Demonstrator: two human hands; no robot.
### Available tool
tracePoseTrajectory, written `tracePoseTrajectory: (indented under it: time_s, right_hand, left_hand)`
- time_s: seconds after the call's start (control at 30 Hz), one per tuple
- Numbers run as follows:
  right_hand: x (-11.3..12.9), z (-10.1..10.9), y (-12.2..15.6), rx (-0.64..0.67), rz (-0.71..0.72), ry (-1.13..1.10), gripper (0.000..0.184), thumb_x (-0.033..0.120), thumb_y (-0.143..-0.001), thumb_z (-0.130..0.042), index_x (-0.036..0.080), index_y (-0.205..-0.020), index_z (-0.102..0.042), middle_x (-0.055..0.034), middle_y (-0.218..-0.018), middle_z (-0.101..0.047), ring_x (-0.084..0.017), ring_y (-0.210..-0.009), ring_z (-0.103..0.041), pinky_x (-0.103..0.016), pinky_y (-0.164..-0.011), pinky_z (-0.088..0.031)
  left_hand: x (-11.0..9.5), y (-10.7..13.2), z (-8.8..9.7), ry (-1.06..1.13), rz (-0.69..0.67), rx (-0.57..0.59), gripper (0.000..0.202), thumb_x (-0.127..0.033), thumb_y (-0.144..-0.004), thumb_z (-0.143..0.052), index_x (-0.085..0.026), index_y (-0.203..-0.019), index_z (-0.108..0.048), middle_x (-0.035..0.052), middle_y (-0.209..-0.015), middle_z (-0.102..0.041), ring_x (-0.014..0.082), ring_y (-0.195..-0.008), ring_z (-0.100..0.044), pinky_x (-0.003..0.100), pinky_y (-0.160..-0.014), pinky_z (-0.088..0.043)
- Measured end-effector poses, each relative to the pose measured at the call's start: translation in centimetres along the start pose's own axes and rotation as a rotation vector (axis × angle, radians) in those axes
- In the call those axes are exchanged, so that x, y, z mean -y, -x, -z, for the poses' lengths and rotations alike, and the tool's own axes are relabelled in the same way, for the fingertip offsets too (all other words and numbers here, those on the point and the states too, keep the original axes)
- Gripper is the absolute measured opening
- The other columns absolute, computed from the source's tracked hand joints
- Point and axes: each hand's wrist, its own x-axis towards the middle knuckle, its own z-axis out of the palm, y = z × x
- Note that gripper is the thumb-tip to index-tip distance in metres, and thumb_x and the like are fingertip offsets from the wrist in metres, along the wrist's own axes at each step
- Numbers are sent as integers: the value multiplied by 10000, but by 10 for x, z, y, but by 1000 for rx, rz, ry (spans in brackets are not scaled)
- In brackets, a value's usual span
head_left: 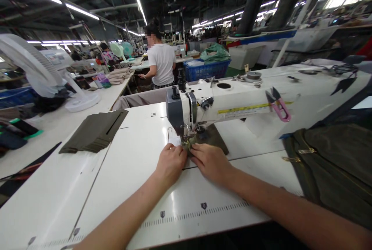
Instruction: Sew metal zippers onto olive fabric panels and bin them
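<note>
My left hand (171, 161) and my right hand (211, 161) rest side by side on the white sewing table (139, 188), just in front of the needle of the white sewing machine (221, 104). Both press down on a small dark olive fabric piece (213, 137) that lies under the presser foot. The left hand's fingers are curled and pinch the fabric's near edge. The right hand lies flatter on the fabric, fingers together and pointing at the needle.
A stack of olive fabric pieces (95, 130) lies at the left. Pink thread snips (279, 104) sit on the machine arm. A heap of olive fabric with zippers (334, 164) fills the right. A white fan (43, 71) stands far left. Another person (161, 62) works behind.
</note>
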Motion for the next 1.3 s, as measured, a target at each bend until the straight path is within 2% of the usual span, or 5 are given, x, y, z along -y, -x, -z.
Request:
tracePoseTrajectory:
  time_s: [0.13,0.33,0.63,0.83,1.3]
  right_hand:
    - [5,-16,15,-64,103,49,249,56,-810,-480,-3,-996,-636,-197,-1057,-620,-259,-995,-585,-346,-869,-479]
    - [-4,-25,10,-186,183,126,237,55,-819,-463,-5,-964,-641,-188,-1000,-646,-265,-945,-604,-348,-819,-512]
    - [-10,-27,-6,-150,125,103,211,75,-832,-451,39,-952,-621,-172,-977,-649,-249,-846,-630,-347,-677,-547]
    - [-13,-27,-3,-140,85,7,208,70,-822,-468,59,-975,-609,-169,-1019,-636,-240,-916,-614,-342,-766,-532]
    - [-16,-25,-6,-93,80,-2,228,102,-861,-410,112,-947,-622,-130,-993,-647,-203,-875,-622,-289,-700,-536]
  left_hand:
    - [-4,2,1,-31,-69,26,240,-24,-819,-351,-117,-749,-560,85,-700,-589,192,-616,-569,368,-677,-453]
    - [3,-1,0,-25,-106,35,210,-44,-828,-363,-107,-794,-561,89,-717,-586,198,-654,-585,366,-680,-466]
    - [16,-8,-12,-9,-74,-30,191,-61,-839,-404,-109,-792,-582,98,-794,-637,193,-702,-623,366,-707,-489]
    - [13,7,-13,142,14,-118,170,-122,-859,-440,-137,-890,-607,96,-1014,-656,224,-996,-592,468,-960,-369]
    - [16,0,-15,142,-27,-74,164,-84,-838,-446,-137,-861,-600,100,-969,-666,202,-965,-605,419,-951,-396]
